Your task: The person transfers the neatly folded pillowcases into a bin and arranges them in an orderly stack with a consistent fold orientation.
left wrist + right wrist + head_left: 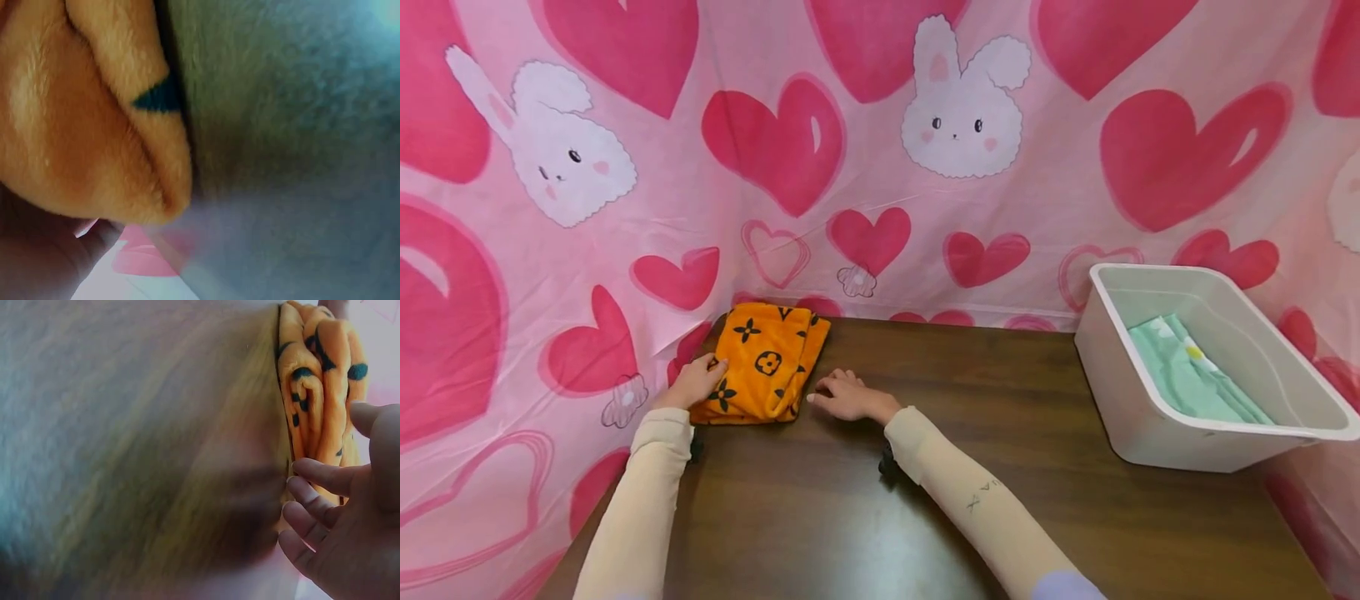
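Observation:
A folded orange plush towel (767,362) with black flower marks lies at the table's far left corner. Its layered, rolled edge shows in the right wrist view. At its left side my left hand (696,383) grips the edge, thumb on top and fingers down the outer side, mostly hidden. In the left wrist view, that hand (44,256) is partly behind the orange towel (81,137). My right hand (850,396) hovers low over the table, just right of the towel, with fingers spread. The right wrist view shows the right hand (344,519) loosely extended, fingertips beside the towel's folds (312,394).
A white plastic bin (1150,408) stands on the right of the brown wooden table (970,392). Inside lies a folded mint-green cloth (1180,367) with white and yellow marks. Pink heart-and-bunny curtains (865,167) hang close behind and at both sides.

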Demonstrator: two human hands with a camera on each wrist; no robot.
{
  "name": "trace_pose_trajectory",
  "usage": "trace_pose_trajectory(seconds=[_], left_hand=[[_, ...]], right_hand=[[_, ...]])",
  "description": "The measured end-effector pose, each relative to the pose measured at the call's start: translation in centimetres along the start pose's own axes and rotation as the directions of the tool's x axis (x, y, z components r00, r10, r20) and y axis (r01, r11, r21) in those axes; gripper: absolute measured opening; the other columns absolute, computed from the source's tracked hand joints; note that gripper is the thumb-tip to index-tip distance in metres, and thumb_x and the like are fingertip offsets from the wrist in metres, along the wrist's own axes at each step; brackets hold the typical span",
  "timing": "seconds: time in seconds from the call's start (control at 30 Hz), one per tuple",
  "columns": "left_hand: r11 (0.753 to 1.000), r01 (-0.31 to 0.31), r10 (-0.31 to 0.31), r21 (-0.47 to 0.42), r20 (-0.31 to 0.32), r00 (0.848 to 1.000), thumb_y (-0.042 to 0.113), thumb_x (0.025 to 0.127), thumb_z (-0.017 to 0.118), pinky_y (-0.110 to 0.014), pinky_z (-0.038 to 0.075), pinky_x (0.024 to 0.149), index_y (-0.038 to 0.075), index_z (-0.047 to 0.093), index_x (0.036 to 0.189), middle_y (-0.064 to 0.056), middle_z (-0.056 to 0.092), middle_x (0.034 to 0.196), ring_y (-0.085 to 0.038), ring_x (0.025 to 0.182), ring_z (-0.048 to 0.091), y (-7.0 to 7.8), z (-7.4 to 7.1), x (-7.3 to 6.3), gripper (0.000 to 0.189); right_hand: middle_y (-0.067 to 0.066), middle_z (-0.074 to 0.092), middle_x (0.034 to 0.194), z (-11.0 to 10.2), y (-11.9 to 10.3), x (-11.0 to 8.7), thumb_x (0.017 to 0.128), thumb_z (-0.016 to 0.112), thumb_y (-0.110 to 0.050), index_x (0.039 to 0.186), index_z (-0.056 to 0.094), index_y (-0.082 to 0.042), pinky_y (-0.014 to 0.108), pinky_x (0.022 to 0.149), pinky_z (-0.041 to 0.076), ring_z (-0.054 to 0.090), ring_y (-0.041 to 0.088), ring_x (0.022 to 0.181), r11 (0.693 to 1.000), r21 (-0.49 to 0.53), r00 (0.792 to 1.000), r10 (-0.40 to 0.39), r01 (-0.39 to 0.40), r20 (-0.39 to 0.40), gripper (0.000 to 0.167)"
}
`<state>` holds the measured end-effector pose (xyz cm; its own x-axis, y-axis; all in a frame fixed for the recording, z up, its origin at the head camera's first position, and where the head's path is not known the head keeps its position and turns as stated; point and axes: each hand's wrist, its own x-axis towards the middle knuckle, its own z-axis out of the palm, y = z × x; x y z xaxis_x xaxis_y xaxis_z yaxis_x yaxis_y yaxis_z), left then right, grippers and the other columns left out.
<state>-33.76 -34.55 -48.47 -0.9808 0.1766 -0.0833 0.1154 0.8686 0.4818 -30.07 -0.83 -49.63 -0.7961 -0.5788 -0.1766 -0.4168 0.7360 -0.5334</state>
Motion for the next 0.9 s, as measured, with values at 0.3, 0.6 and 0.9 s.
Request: trace_pose_trajectory(seconds=[0.3,0.6,0.9], left_hand=[[0.999,-0.052,0.052,-0.002,0.079,0.996,0.043,0.107,0.044,-0.063,0.04,0.106,-0.019,0.041,0.142,-0.041,0.05,0.138,-0.055,0.125,0.052,1.9,0.5,-1.3,0.072],[0.998,-0.061,0.061,-0.003,0.013,0.998,0.047,0.11,0.029,-0.062,0.042,0.105,-0.018,0.052,0.133,-0.038,0.059,0.128,-0.053,0.117,0.057,2.2,1.2,-0.7,0.072],[1.0,-0.026,0.026,0.014,0.012,1.0,0.052,0.109,0.023,-0.061,0.045,0.099,-0.016,0.054,0.125,-0.038,0.06,0.123,-0.049,0.107,0.06,2.0,2.5,-0.4,0.076]], right_hand=[[0.014,0.049,0.144,-0.5,0.7,-0.2,0.105,0.03,-0.061,0.147,0.052,-0.006,0.052,0.115,0.03,0.041,0.03,0.13,0.997,0.05,0.998,0.056,-0.055,-0.01,0.072],[0.008,0.065,0.113,-0.9,0.8,0.0,0.105,0.034,-0.059,0.113,0.063,-0.009,0.058,0.106,0.031,0.049,0.028,0.104,0.996,0.05,0.996,0.074,-0.072,-0.045,0.058],[0.001,0.051,0.071,-0.9,0.2,0.6,0.1,0.037,-0.069,0.09,0.06,-0.013,0.027,0.06,0.043,0.054,0.017,0.064,0.987,0.121,0.987,0.121,-0.108,-0.104,0.062]])
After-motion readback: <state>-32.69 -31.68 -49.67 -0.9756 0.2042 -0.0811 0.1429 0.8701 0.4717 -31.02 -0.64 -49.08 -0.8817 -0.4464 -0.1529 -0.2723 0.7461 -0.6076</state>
